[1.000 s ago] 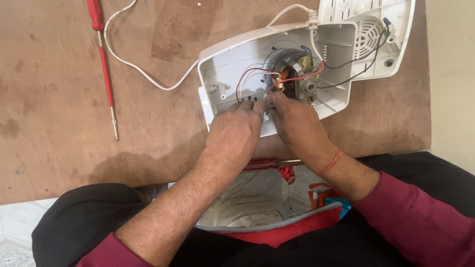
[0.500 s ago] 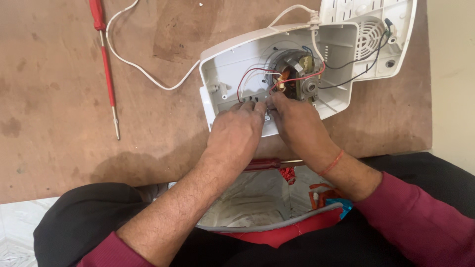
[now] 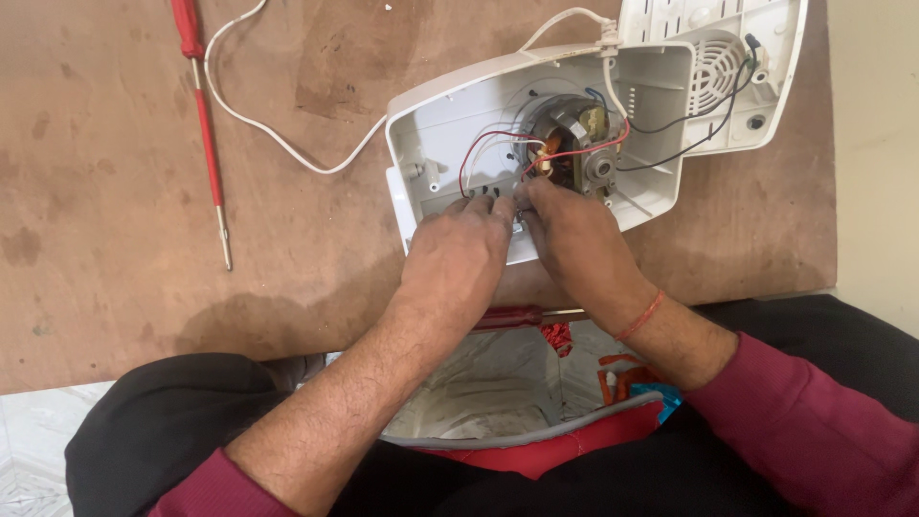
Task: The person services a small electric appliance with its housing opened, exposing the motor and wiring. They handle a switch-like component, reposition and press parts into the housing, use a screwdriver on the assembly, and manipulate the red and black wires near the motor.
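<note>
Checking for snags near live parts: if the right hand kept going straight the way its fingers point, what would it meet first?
Probably the red wires just beyond the right hand, then the motor inside the open white housing; depth is unclear.

Worn brown board (image 3: 115, 239), pale tiled floor (image 3: 29, 450), cream wall (image 3: 876, 144).

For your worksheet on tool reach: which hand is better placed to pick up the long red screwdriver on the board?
Probably the left hand: the screwdriver lies far out on its side of the board, while the right hand would have to cross over.
</note>
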